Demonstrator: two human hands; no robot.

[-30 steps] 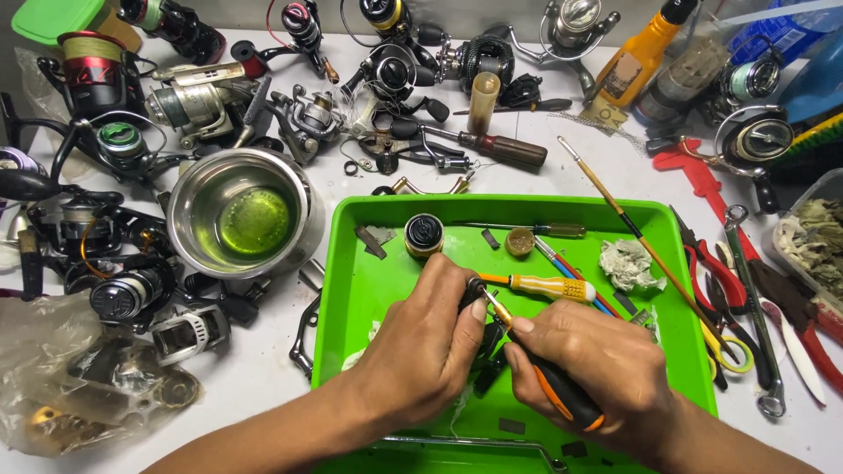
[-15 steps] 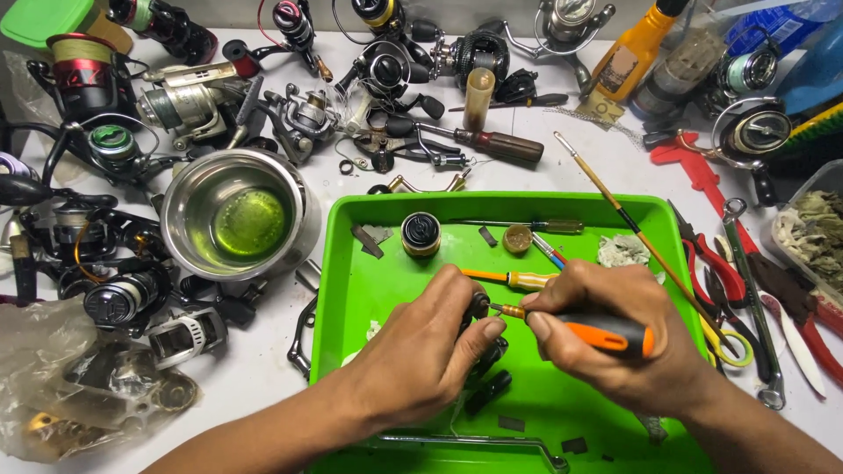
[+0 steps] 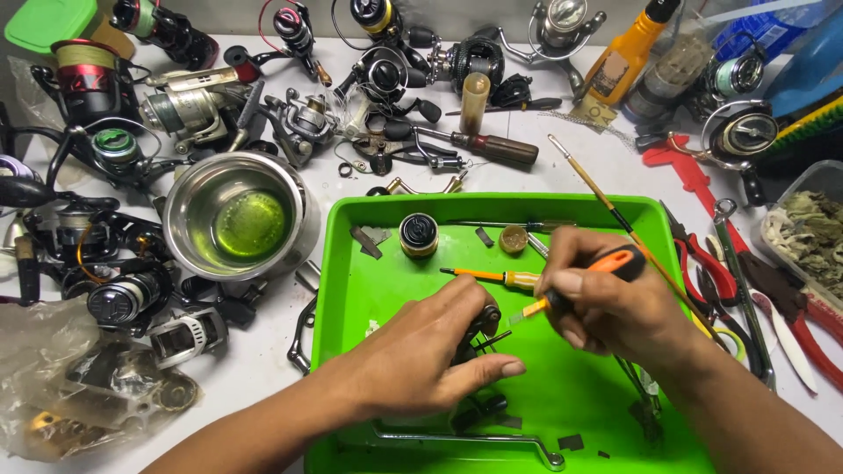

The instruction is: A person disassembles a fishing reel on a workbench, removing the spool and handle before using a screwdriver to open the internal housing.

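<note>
My left hand lies over a black fishing reel body inside the green tray and grips it, hiding most of it. My right hand holds an orange and black screwdriver, whose tip points down-left at the reel. A second, smaller yellow-handled screwdriver lies in the tray just behind the hands. A round black and gold reel part and a small brown cap sit at the tray's far side.
A steel bowl with greenish liquid stands left of the tray. Several fishing reels crowd the left and back of the table. Red pliers, a wrench and a thin brush lie to the right; an orange bottle stands behind.
My right hand has lifted and turned the orange screwdriver, so the handle now points up-right and the tip angles down at the reel. My left hand stays on the reel.
</note>
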